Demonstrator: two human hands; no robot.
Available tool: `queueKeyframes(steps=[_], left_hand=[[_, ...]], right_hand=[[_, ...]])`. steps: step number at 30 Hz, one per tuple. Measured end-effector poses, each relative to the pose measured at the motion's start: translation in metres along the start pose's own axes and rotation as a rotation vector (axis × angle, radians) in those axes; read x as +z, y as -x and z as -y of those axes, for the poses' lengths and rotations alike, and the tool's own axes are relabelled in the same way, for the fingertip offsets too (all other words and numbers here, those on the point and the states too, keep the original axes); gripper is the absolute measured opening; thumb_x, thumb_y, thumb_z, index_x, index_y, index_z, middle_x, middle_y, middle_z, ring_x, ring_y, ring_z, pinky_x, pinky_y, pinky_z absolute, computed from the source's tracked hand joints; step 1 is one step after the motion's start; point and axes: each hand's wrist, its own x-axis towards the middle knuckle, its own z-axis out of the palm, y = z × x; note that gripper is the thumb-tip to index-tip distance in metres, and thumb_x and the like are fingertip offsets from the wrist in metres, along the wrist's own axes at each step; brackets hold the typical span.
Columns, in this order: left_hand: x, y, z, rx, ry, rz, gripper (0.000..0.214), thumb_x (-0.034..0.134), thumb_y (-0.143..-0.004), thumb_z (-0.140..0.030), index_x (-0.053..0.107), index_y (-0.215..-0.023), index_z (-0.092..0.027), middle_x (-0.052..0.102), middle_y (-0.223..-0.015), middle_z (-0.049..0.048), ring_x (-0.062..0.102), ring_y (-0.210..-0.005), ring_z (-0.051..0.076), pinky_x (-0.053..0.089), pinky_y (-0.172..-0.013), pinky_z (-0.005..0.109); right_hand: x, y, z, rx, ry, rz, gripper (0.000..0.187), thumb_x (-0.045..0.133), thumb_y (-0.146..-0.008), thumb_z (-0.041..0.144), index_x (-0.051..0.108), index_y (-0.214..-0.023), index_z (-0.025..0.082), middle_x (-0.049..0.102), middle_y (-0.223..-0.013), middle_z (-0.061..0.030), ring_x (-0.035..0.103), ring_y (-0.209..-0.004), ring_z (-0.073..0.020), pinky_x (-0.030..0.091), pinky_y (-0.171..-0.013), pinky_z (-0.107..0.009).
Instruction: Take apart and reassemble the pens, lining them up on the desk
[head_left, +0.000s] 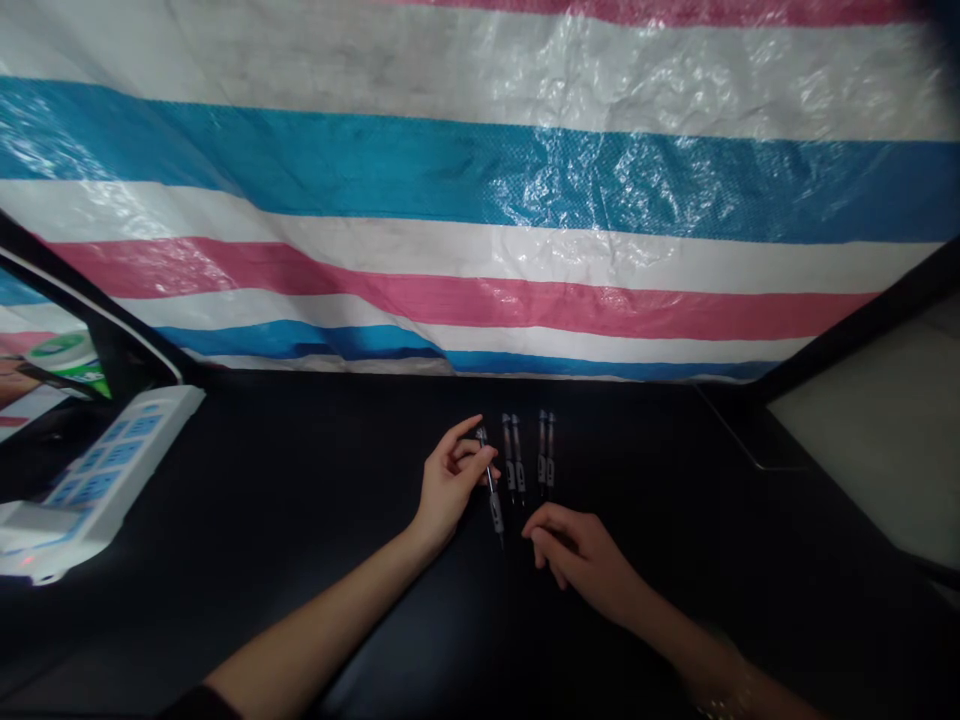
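Black table (315,480), striped tarpaulin (480,230) behind. Left grip (450,480) curled closed on a slim pen-like tool (494,505); four like tools (510,455) lie in a row right of it. Right grip (577,545) half open, empty, just below them. Steady finger pressure should stop rolling.

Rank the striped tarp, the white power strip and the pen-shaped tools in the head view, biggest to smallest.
1. Striped tarp
2. White power strip
3. Pen-shaped tools: the four lying on the black surface and the one in the left hand look alike, so I can't rank them.
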Motion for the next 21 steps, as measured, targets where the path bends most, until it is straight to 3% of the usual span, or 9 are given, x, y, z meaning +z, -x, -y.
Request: queueKeyframes(steps=[4,9,15,21], left_hand=[[-0.0006,0.0003,-0.0006,0.018,0.004,-0.002,0.041,0.077,-0.073,-0.028,0.059,-0.108,-0.018,0.063,-0.073,-0.0035,0.067,-0.059,0.013,0.053,-0.057,0.023],[-0.0005,-0.0003,-0.0010,0.018,-0.002,0.001,0.044,0.076,-0.074,-0.028,0.058,-0.113,-0.018,0.065,-0.074,-0.0019,0.066,-0.059,0.012,0.052,-0.056,0.022],[-0.0003,-0.0018,-0.0026,0.030,0.010,-0.003,0.041,0.077,-0.072,-0.029,0.058,-0.107,-0.017,0.065,-0.074,-0.0017,0.066,-0.058,0.013,0.054,-0.057,0.024],[-0.0074,-0.0086,0.0018,0.095,-0.217,-0.064,0.047,0.074,-0.075,-0.030,0.062,-0.119,-0.019,0.059,-0.075,-0.0030,0.063,-0.056,0.010,0.049,-0.052,0.020]], right_hand=[[0.0002,0.0011,-0.0007,0.008,-0.012,0.005,0.015,0.049,-0.092,0.024,0.061,-0.087,0.018,0.058,-0.064,0.0036,0.047,-0.042,-0.0058,0.035,-0.043,-0.018],[0.0003,0.0008,-0.0006,0.008,-0.005,-0.005,0.015,0.050,-0.092,0.025,0.062,-0.087,0.018,0.058,-0.064,0.0035,0.048,-0.043,-0.0064,0.035,-0.044,-0.019],[0.0000,-0.0004,-0.0002,0.014,-0.015,0.000,0.015,0.049,-0.091,0.025,0.061,-0.086,0.018,0.057,-0.063,0.0033,0.047,-0.044,-0.0066,0.034,-0.044,-0.018],[-0.0003,-0.0005,0.0019,0.001,0.009,0.003,0.016,0.048,-0.092,0.024,0.061,-0.086,0.017,0.058,-0.063,0.0032,0.047,-0.043,-0.0065,0.034,-0.044,-0.019]])
